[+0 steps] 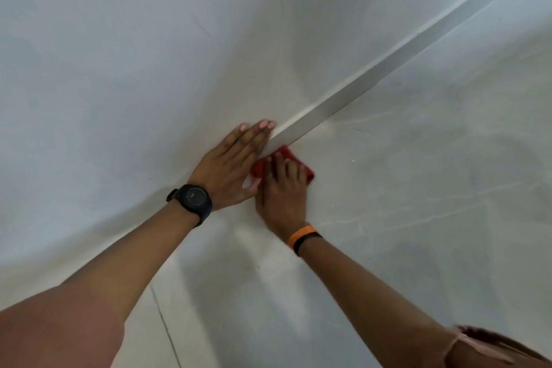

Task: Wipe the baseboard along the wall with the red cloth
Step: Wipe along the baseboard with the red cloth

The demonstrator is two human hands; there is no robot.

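Low against the wall, the red cloth is seen bunched at the foot of the baseboard, where the board meets the floor. Its long axis is laid roughly along the board's line, from lower left to upper right in the view, and the baseboard itself is stretched away diagonally toward the upper right corner. The cloth is pressed down by the right hand, whose fingers are spread over it and curled onto the fabric, so that only its edges are left showing. The left hand is laid flat and empty on the wall just beside the cloth, fingers extended toward the board's top edge. A black watch is worn on the left wrist and an orange band on the right.
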